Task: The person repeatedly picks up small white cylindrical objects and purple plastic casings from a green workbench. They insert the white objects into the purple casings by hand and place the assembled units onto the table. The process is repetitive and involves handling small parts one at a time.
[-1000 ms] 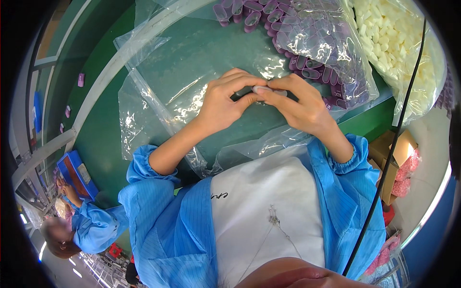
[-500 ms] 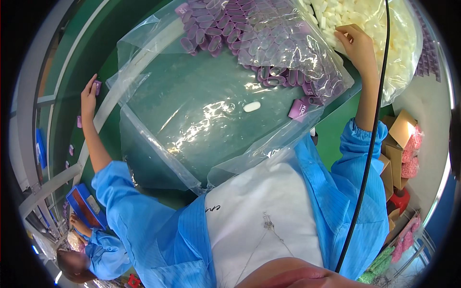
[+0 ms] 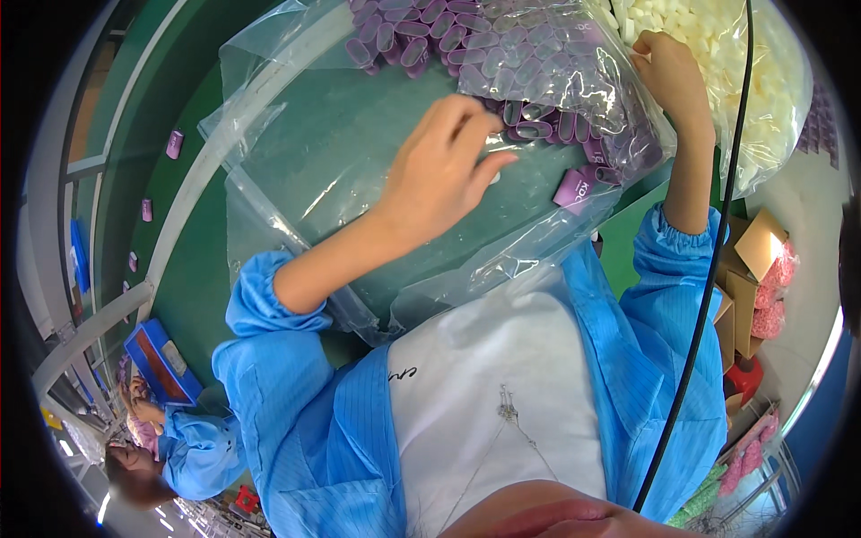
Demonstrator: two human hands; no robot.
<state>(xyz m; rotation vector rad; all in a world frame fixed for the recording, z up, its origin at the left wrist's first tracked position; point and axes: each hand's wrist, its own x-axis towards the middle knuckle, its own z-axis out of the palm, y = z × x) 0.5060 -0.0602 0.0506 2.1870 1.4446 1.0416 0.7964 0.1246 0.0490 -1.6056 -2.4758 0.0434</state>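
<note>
My left hand (image 3: 439,166) is above the clear plastic sheet (image 3: 359,193), its thumb and fingers apart and nothing seen in it. Its fingertips are close to a heap of hollow purple oval cases (image 3: 538,67), partly covered by clear film. A white oval piece on the sheet is almost hidden by this hand. My right hand (image 3: 674,79) is at the edge of a clear bag of cream-white pieces (image 3: 762,99), fingers bent in a pinch; what they hold is hidden. A loose purple case (image 3: 574,188) lies at the sheet's right side.
Purple cases stand spaced along a green belt at left, the nearest being one purple case (image 3: 175,144) beyond a pale metal rail (image 3: 193,193). A black cable (image 3: 708,296) hangs across the right side. Cardboard boxes (image 3: 749,269) stand at right. A co-worker (image 3: 193,448) sits at lower left.
My left hand has let go of a purple case on the belt and swung right, over the sheet to the purple heap. My right hand has shifted slightly, staying by the cream-white pieces.
</note>
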